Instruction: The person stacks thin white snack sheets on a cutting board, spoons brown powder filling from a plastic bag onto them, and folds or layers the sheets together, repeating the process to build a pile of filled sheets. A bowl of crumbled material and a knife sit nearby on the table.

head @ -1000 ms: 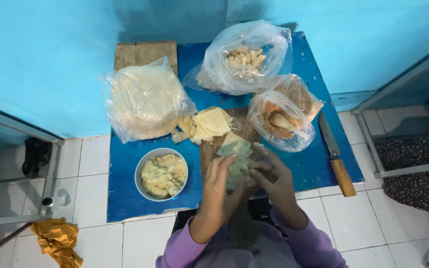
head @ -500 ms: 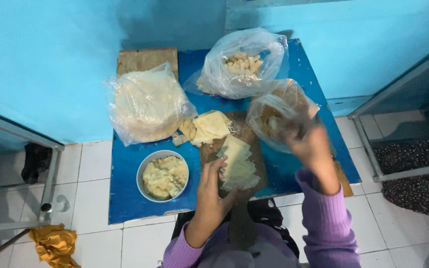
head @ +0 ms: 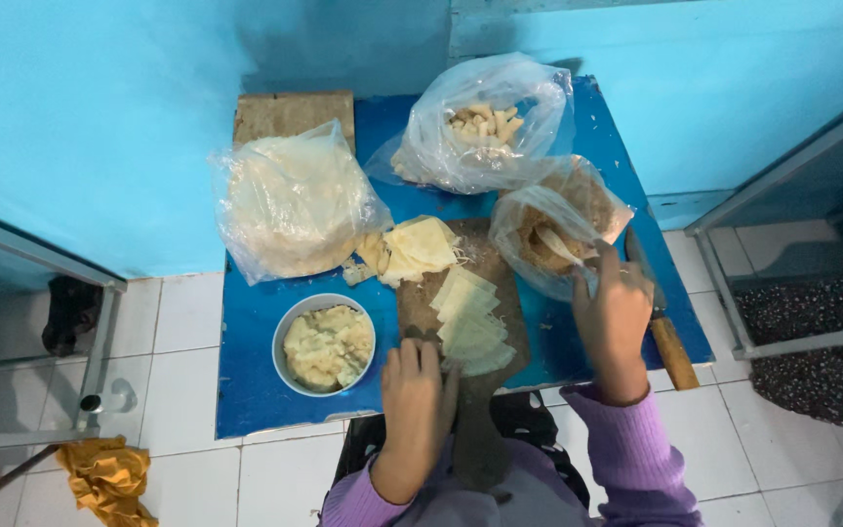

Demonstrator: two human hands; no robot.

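Viewing from the head camera, a small blue table (head: pixel 256 390) is seen against a turquoise wall. A wooden cutting board (head: pixel 500 283) lies at the table's middle, its handle toward six o'clock, and a fanned row of pale dough sheets (head: pixel 470 320) rests on it.

The left hand (head: pixel 420 385) is laid flat on the board's lower part, fingers together and pressed down, touching the six o'clock end of the sheets; nothing is clamped in it. The right hand (head: pixel 615 317) is held at the three o'clock side, fingers loosely curled at the edge of a clear bag of fried pieces (head: pixel 553 220); whether the plastic is actually gripped cannot be told.

A white bowl of pale filling (head: pixel 325 344) stands at nine o'clock from the board, just beside it. A bag of stacked round wrappers (head: pixel 290 200) lies at ten o'clock, a bag of small rolled pieces (head: pixel 485 127) at twelve o'clock. A wooden-handled knife (head: pixel 670 346) lies along the table's three o'clock edge, partly under the right hand. Loose folded wrappers (head: pixel 420 246) are piled at the board's eleven o'clock corner.
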